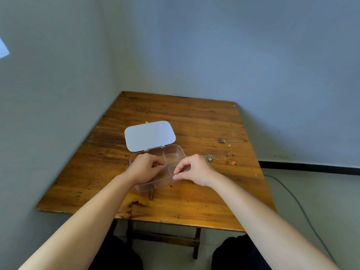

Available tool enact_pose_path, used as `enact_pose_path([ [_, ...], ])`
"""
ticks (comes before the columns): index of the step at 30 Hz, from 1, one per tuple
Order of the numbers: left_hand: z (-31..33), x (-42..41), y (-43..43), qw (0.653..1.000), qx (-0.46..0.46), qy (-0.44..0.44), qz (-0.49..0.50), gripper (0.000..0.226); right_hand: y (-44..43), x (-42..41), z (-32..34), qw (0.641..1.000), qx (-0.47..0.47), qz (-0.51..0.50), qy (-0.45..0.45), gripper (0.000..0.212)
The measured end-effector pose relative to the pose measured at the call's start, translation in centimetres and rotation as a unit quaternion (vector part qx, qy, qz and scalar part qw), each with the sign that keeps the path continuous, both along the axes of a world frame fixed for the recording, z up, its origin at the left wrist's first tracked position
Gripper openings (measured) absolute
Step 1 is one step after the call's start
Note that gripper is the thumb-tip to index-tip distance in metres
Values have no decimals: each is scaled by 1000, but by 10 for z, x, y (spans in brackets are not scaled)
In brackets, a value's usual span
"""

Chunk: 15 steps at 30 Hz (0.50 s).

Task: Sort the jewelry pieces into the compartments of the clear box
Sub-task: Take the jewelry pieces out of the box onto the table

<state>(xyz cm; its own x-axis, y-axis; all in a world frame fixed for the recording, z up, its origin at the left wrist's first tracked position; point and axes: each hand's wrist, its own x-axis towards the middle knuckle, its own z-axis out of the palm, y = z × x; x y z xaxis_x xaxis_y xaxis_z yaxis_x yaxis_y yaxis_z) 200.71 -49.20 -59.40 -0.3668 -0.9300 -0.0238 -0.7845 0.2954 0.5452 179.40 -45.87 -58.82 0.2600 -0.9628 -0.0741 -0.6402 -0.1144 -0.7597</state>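
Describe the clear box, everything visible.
The clear box is a shallow, rounded-corner tray of transparent plastic with thin clear dividers forming compartments. Its lid is hinged at the far edge and stands open, tilted back, looking pale and opaque from here. The box sits flat on the wooden table, left of centre. The left hand and right hand rest over its near half, fingers pinched near the dividers. Contents are hard to make out.

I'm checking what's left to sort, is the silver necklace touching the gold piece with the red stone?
Apart. The head view shows the silver necklace and the gold piece lying on the wooden table with bare wood between them.
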Motion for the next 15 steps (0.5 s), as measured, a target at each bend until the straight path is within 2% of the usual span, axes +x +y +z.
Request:
enact_pose_path([
  [3, 6, 2, -1, 994, 12, 92, 57, 9, 2, -4, 4, 995, 10, -50, -82, 11],
  [6, 15, 5, -1, 972, 59, 200, 110, 11, 3, -10, 11, 980, 18, -99, -169, 9],
  [11, 37, 0, 7, 893, 157, 395, 145, 18, 6, -21, 30, 936, 30, -161, -310, 13],
  [15, 64, -14, 14, 846, 167, 482, 154, 26, 10, -36, 55, 897, 9, -205, -391, 17],
])
